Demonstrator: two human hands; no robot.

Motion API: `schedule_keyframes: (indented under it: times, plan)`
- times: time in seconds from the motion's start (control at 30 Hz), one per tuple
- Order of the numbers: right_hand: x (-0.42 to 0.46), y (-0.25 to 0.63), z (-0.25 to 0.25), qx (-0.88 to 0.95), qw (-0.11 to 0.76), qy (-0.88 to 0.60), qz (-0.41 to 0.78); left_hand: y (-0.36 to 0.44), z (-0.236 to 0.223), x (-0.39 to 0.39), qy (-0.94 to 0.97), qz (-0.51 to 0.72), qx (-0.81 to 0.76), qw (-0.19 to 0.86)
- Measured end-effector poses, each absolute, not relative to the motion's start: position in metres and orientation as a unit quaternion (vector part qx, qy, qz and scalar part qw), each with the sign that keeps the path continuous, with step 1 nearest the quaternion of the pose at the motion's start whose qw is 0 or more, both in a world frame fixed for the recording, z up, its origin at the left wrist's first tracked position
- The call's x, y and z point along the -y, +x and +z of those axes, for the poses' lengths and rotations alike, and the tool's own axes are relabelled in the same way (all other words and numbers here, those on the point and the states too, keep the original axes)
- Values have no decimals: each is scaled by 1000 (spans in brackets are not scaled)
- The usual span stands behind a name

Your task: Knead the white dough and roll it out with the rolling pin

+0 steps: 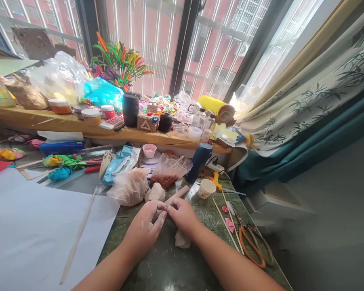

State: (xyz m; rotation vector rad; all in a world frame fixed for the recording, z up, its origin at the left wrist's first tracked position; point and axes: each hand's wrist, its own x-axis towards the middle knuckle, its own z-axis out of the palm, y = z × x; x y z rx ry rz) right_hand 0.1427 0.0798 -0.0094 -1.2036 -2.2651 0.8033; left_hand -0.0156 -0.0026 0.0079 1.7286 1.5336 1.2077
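Your two hands meet at the centre of the frame, just below the middle, fingertips pressed together over a small bit of pale dough that is almost wholly hidden between them. Your left hand [147, 226] comes in from the lower left, fingers curled and dusted white; your right hand [183, 214] comes in from the lower right, fingers bent down onto the same spot. Both are pinched on the hidden bit, neither flat nor clenched into a fist, and how much they hold you cannot tell.

Just beyond your fingertips lies a roller [177, 195], its long axis running from lower left to upper right, away from you; its near end sits just beside your right hand, so that hand is the nearer. A dough lump [156, 193] rests to the left of the roller, near your left hand, touching a plastic bag [129, 186]. A second, smaller piece [182, 239] lies on the table [169, 266] under your right wrist. Scissors [251, 244] and thin sticks [227, 222] lie well apart, at lower right.
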Motion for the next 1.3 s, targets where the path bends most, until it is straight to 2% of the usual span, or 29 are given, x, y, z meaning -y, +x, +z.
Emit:
schedule_keyframes:
  times: [0.2, 0.4, 0.67, 0.83, 1.07, 1.2, 1.3]
  plan:
    - [-77, 141, 2, 863, 239, -386, 221, -16, 13, 7, 571, 530, -563, 277]
    - [-65, 133, -12, 926, 185, -321, 71, -16, 20, 7, 465, 590, -566, 341]
    - [-75, 132, -10, 919, 187, -328, 116, -17, 12, -4, 444, 564, -580, 386]
    - [-78, 132, -8, 901, 222, -336, 163, -19, 16, -1, 503, 532, -578, 360]
    - [-73, 171, 3, 840, 289, -418, 189, -13, 13, 12, 678, 416, -552, 250]
    - [-37, 210, -17, 835, 289, -428, 190, -6, 12, 17, 731, 369, -524, 232]
    - [-12, 232, -35, 845, 258, -437, 165, -2, 12, 20, 778, 328, -482, 237]
